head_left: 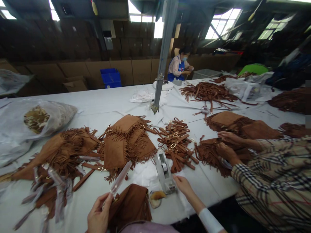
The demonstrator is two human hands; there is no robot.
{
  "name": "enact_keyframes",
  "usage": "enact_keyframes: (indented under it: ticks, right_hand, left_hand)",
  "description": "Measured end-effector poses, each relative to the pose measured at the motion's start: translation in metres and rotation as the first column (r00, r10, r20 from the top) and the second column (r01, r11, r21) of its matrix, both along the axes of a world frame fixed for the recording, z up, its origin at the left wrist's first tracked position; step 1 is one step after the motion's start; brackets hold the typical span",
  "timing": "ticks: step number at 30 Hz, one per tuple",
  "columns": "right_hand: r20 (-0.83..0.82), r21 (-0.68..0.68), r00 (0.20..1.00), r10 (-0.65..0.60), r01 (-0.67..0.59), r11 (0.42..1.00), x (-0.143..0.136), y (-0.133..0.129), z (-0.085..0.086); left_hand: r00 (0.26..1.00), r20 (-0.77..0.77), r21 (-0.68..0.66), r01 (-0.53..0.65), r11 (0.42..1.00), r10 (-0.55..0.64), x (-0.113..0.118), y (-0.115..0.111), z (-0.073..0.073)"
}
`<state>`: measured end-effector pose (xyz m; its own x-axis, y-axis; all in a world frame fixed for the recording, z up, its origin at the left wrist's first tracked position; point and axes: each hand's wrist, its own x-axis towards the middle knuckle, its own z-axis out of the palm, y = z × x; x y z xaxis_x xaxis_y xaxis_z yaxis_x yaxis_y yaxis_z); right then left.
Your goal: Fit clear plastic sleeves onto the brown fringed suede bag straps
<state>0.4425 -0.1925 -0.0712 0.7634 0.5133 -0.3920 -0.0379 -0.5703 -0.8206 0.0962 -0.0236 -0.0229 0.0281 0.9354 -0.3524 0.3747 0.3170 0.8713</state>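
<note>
My left hand (100, 212) pinches a wrapped strap (121, 177), a long narrow piece in pale see-through film that points up and away. Right beside this hand lies a brown suede bag (132, 205) with fringe, close to my body. My right hand (184, 186) is at the front right side of a grey tape dispenser (159, 168), fingers drawn together near its cutting end. Whether tape is between those fingers cannot be made out. White paper sheets (145, 173) lie left of the dispenser, and a small yellowish object (156, 195) sits before it.
Fringed brown bags (115, 152) and brown straps with metal clasps (175, 139) are heaped mid-table. Film-wrapped straps (58, 181) lie at left, near a large plastic sack (60, 113). A metal post (161, 61) rises behind. A co-worker in a checked sleeve (247, 174) handles bags at right; another person (178, 66) sits beyond.
</note>
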Motion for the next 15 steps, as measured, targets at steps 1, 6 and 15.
enact_keyframes:
  ticks: [1, 6, 15]
  right_hand:
    - [-0.023, -0.005, 0.999, 0.037, -0.037, 0.999, -0.002, -0.002, -0.005]
    - [-0.124, 0.017, 0.986, 0.112, -0.111, 0.994, -0.013, 0.001, -0.015]
    - [-0.057, 0.079, 0.998, 0.040, -0.036, 0.996, -0.023, -0.020, -0.002]
  left_hand:
    - [1.000, 0.002, -0.007, 0.003, 1.000, -0.003, 0.002, -0.001, 0.002]
    - [0.999, -0.031, -0.026, 0.007, 1.000, -0.007, 0.005, -0.003, 0.007]
    - [0.998, -0.061, -0.001, 0.008, 1.000, -0.008, -0.001, -0.007, 0.001]
